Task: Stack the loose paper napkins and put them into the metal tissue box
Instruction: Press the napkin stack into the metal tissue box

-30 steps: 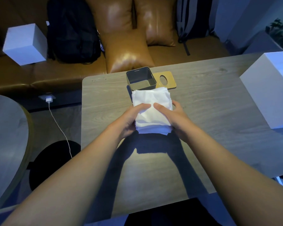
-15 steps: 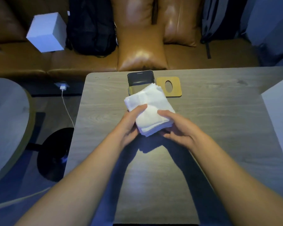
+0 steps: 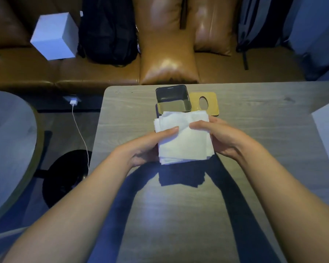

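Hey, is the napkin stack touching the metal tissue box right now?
Cannot tell. In the head view the napkin stack, held in both hands, overlaps the near rim of the metal tissue box, so contact or a gap is hidden.

white napkin stack (image 3: 184,138), open metal box (image 3: 172,98)

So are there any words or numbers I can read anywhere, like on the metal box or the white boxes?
No readable text anywhere in this view.
Metal tissue box: plain, no label showing.
Wooden lid with the oval hole: blank.
Stack of paper napkins, held by the left hand and right hand: plain white.
White box on the sofa: no print visible.
Black backpack: too dark to tell.
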